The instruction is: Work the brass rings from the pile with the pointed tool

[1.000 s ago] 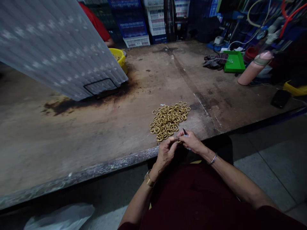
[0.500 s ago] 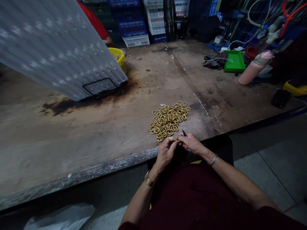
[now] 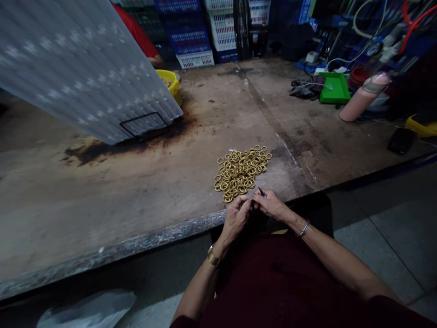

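A heap of several brass rings (image 3: 241,171) lies on the worn wooden workbench (image 3: 136,182), close to its front edge. Just below the heap, my left hand (image 3: 235,218) and my right hand (image 3: 273,206) meet at the bench edge. My left fingers pinch a small brass ring (image 3: 251,199). My right hand is closed round a thin dark tool (image 3: 261,192) whose tip points up toward the heap. A watch sits on my left wrist and a bangle on my right.
A large grey patterned panel (image 3: 85,68) leans over the bench's left. Behind it are a yellow tub (image 3: 170,83) and a person in red (image 3: 136,34). A green tray (image 3: 333,88), a pink bottle (image 3: 362,98) and crates (image 3: 194,32) stand at the back right.
My hands have stayed at the bench edge, with only small finger movements on the ring and tool. The heap has not moved.
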A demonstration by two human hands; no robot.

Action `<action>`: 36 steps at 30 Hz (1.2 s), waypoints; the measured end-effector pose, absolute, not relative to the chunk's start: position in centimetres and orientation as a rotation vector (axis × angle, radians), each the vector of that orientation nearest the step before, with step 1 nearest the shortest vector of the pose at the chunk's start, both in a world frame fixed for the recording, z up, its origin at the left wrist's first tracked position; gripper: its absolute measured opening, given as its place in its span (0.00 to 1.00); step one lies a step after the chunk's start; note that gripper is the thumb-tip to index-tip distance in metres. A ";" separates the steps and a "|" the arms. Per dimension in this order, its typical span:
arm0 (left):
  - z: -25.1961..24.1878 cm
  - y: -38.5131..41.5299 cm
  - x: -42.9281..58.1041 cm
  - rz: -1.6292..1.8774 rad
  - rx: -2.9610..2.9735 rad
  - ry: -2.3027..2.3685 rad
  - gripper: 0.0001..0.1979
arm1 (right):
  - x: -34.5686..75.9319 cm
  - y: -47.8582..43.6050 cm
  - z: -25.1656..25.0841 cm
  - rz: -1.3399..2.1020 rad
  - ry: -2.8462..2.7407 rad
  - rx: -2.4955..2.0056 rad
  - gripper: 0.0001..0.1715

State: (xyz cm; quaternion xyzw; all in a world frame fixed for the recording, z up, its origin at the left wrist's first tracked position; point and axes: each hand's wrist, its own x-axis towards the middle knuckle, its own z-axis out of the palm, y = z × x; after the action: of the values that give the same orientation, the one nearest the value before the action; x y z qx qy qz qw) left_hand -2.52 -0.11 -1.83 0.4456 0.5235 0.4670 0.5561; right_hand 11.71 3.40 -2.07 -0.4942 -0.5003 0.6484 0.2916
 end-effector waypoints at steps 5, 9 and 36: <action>-1.8 -0.2 -2.8 1.004 0.998 1.169 0.19 | 11.7 3.4 -1.9 1.730 -1.306 -1.307 0.22; -2.1 -0.3 -3.0 0.955 0.924 1.101 0.18 | 11.6 3.4 -1.8 1.729 -1.286 -1.329 0.20; -1.9 -0.1 -3.0 1.052 0.738 1.069 0.20 | 11.5 2.9 -1.4 0.954 -2.130 -1.482 0.08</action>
State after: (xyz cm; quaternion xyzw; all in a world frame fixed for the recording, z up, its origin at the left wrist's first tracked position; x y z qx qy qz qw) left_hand -2.97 -0.09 -1.95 0.3274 0.4745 0.4668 0.6706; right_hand 11.48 2.93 -1.37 -0.5266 -0.7569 0.3388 0.1872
